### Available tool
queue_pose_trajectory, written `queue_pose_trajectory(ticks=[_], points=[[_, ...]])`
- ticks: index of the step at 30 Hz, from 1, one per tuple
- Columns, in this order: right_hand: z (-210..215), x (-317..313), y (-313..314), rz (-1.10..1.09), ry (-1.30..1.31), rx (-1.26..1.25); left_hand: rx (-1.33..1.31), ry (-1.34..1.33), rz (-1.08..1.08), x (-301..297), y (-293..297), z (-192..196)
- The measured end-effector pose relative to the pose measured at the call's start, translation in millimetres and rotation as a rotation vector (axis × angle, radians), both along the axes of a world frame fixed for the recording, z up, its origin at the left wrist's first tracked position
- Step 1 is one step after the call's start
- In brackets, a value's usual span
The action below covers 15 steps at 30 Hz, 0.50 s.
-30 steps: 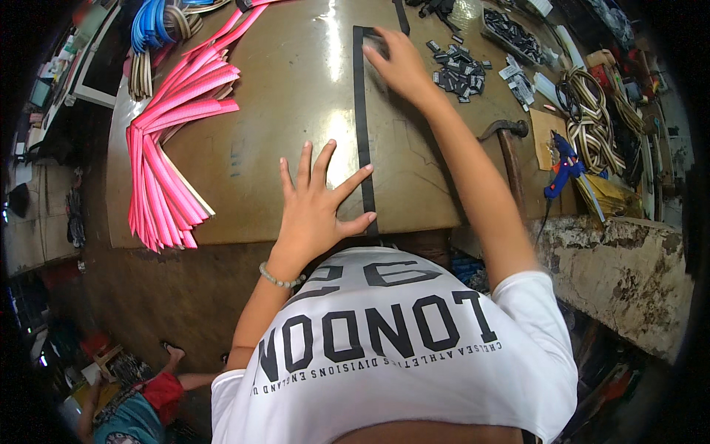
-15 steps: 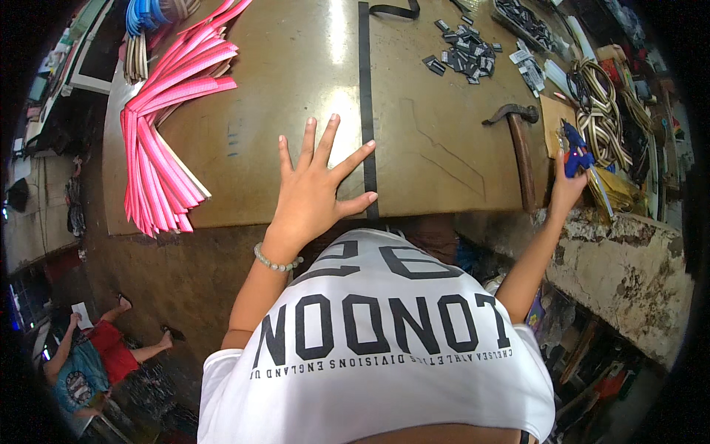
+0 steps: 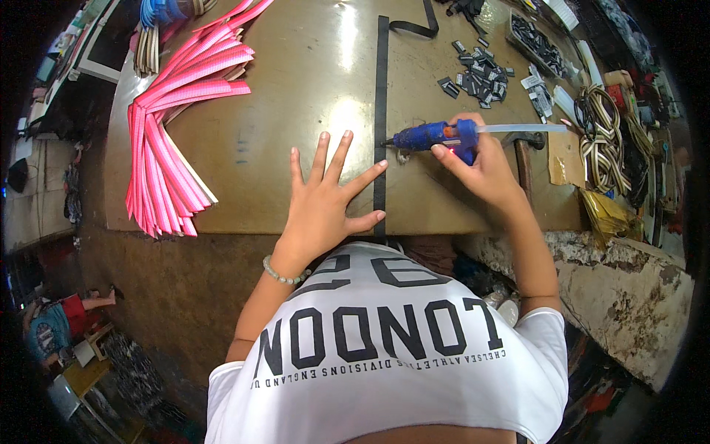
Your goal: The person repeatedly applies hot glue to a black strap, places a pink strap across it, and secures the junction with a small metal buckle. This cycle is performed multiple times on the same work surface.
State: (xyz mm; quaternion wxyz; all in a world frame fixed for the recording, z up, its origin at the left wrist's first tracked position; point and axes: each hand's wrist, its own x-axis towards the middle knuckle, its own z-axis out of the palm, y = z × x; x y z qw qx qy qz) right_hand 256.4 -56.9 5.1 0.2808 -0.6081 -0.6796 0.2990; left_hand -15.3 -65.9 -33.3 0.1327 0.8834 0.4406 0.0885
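A black strap (image 3: 381,74) runs straight across the table toward me, its far end folded back to the right. My left hand (image 3: 325,196) lies flat with fingers spread, the index fingertip and thumb at the strap's left edge. In my right hand (image 3: 484,163) is a blue hot glue gun (image 3: 436,138), held level, with a long translucent glue stick (image 3: 525,128) coming out of its back. The gun's nozzle points left and is at the strap, just above the left fingertips; whether it touches is too small to tell.
A hammer (image 3: 524,166) lies right of my right hand, partly covered. Several small black tags (image 3: 484,78) are scattered farther off, near a plastic tray (image 3: 536,44) of more. Pink straps (image 3: 166,148) are bundled at left. Coiled cords (image 3: 603,140) lie at right. A person sits lower left.
My right hand has brought the glue gun from the table's right edge leftward to the black strap. My left hand keeps its place on the strap. The view has shifted slightly.
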Motion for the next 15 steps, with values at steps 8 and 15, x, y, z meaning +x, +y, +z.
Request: queue_pose_trajectory(ticks=[8, 15], points=[[-2, 0, 14, 0.054, -0.043, 0.050, 0.012, -0.021, -0.004, -1, 0, -3], [3, -6, 23, 0.182, -0.262, 0.253, 0.031, 0.005, -0.008, -1, 0, -3]])
